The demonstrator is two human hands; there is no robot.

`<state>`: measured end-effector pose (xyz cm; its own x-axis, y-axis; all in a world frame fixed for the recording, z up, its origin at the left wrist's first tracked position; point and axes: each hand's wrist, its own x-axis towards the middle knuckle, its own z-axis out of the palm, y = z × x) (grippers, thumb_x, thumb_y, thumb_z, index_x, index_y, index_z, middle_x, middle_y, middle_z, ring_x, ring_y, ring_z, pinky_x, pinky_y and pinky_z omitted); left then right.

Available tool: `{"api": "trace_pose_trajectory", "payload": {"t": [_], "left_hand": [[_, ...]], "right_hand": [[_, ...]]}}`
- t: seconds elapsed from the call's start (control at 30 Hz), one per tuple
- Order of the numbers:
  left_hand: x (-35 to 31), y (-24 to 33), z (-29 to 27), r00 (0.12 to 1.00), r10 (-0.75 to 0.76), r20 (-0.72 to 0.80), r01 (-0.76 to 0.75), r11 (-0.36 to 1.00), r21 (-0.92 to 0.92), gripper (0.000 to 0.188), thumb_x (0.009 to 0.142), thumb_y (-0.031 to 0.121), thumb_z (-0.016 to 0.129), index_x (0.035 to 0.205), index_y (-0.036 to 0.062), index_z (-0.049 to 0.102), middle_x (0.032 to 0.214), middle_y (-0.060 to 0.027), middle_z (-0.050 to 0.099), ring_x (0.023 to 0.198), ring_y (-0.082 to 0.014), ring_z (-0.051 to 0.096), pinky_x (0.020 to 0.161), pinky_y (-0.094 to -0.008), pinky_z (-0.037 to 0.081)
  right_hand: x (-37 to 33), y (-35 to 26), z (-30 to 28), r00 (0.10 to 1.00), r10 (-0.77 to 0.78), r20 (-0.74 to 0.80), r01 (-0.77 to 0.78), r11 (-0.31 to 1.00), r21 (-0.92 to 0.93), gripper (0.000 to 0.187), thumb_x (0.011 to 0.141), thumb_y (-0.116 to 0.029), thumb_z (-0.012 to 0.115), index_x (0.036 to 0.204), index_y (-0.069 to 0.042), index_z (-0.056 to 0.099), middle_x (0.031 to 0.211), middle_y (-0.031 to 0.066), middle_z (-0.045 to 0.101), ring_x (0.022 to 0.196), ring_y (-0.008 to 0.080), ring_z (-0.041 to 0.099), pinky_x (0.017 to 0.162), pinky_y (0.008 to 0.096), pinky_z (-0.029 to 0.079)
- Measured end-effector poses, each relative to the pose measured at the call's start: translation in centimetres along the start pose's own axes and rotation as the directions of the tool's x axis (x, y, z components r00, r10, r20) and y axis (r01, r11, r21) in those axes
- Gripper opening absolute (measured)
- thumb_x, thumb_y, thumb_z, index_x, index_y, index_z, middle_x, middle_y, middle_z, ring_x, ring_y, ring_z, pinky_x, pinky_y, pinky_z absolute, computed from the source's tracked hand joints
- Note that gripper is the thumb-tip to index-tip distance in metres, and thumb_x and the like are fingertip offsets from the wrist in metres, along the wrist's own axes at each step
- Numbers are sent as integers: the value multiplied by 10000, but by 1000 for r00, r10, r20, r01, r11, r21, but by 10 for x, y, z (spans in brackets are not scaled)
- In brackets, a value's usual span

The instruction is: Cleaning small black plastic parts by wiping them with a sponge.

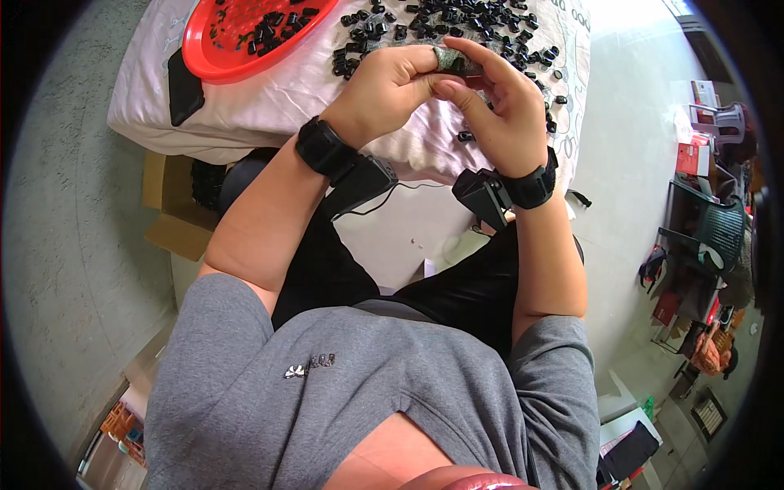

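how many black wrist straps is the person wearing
2: one black strap around the left wrist, another black strap around the right wrist. Both show clearly.

You hold a small dark piece [461,67] where your left grip [384,91] meets your right grip [512,106], above the surface [253,118]; fingers [493,65] cover most of it, so its full shape, condition and tilt cannot be determined
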<state>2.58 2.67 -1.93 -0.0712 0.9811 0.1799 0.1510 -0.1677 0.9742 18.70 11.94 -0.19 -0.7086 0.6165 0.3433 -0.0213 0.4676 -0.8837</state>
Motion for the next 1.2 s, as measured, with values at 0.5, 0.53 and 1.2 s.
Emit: {"api": "trace_pose_trajectory", "payload": {"t": [0.5, 0.53, 1.2], "left_hand": [[-1, 1, 0, 1000, 24, -17, -23, 999, 27, 244, 986, 52, 535, 1190, -33, 640, 1111, -86, 694, 1033, -144, 642, 926, -277, 497], [0, 0, 0, 1000, 7, -19, -6, 999, 51, 244, 985, 47, 537, 1190, -35, 639, 1110, -87, 694, 1030, -146, 643, 925, -278, 499], [2, 14, 8, 951, -298, 79, 285, 755, -590, 396, 1005, 378, 553, 1160, 21, 626, 1032, -31, 661, 948, -108, 632, 863, -275, 515]], "right_hand": [[-2, -6, 2, 999, -40, -31, 38, 997, -74, 415, 782, -178, 798, 1162, -66, 676, 907, 140, 708, 811, 227, 696, 714, 316, 542], [-2, -7, 2, 999, -41, -35, 38, 995, -89, 411, 783, -174, 796, 1161, -64, 677, 910, 144, 709, 817, 233, 697, 728, 320, 542], [1, -20, -1, 999, -6, 33, 8, 999, -48, 300, 897, -44, 634, 1195, -31, 666, 1045, 128, 709, 898, 197, 699, 797, 291, 537]]}}
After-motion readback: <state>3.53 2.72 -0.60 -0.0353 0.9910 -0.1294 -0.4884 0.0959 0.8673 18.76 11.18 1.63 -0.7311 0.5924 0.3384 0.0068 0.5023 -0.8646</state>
